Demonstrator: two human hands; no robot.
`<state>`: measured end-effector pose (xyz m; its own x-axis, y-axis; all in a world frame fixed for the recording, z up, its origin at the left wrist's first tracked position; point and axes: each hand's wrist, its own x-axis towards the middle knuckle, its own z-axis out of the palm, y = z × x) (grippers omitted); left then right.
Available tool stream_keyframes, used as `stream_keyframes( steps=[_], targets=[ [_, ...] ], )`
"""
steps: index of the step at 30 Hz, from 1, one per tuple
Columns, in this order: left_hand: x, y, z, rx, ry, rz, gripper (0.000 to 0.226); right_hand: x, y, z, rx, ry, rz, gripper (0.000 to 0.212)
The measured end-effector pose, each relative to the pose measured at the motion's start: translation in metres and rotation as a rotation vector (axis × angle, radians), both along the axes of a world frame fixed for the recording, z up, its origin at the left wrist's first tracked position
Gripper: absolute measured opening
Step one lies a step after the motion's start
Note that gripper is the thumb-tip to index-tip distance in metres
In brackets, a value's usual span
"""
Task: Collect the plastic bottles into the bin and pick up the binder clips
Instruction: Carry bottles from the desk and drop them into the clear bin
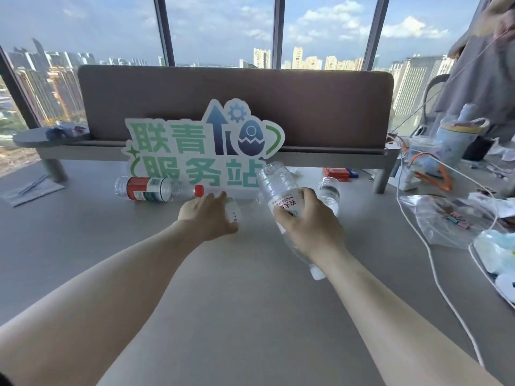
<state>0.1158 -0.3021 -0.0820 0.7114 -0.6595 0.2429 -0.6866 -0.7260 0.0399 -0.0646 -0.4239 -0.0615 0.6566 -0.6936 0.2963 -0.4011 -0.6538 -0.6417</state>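
While the right hand [309, 218] is wrapped around a clear bottle [278, 190], held tilted with its base up and cap end low by the wrist, the left hand [207, 215] curls over a second, small clear bottle [233, 211] lying on the desk [223, 302]; whether that grip is closed yet can't be told. Hands are apart, w/ desk between them. Just behind the right hand stands another clear bottle [329, 195]; left of centre lies a red-label bottle [156, 189] w/ red cap, on its side in front of the cut-out sign [200, 146]. Binder clips [457, 217], small and pastel, sit in a clear bag [446, 221] at far right, near a white cable [434, 268]. No bin in view.

Risks (judged): thin empty bottles are light and slick, so a loose left grip could send one rolling; a sweep of the right arm could knock the standing bottle or the sign.
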Motion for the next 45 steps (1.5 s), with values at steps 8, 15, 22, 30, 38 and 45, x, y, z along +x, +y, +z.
stream_keyframes(
  steps=[8, 15, 22, 30, 38, 45],
  targets=[
    [-0.049, 0.161, 0.043, -0.304, 0.083, 0.231, 0.057, -0.014, 0.114, 0.019, 0.087, -0.088, 0.185, 0.043],
    [-0.102, 0.347, 0.045, -0.587, 0.211, 0.458, 0.044, -0.016, 0.283, 0.036, 0.157, -0.174, 0.466, 0.041],
    [-0.152, 0.528, -0.036, -0.854, 0.25, 0.807, 0.04, -0.013, 0.459, 0.005, 0.163, -0.131, 0.834, 0.03],
    [-0.182, 0.636, -0.18, -0.897, 0.578, 1.212, 0.054, 0.01, 0.573, -0.12, 0.264, 0.265, 0.991, 0.044],
    [-0.179, 0.669, -0.262, -0.844, 0.845, 1.352, 0.069, 0.034, 0.604, -0.214, 0.241, 0.583, 0.92, 0.075],
    [-0.178, 0.689, -0.279, -0.647, 0.843, 1.356, 0.053, 0.056, 0.628, -0.239, 0.267, 0.649, 0.918, 0.077]
  ],
)
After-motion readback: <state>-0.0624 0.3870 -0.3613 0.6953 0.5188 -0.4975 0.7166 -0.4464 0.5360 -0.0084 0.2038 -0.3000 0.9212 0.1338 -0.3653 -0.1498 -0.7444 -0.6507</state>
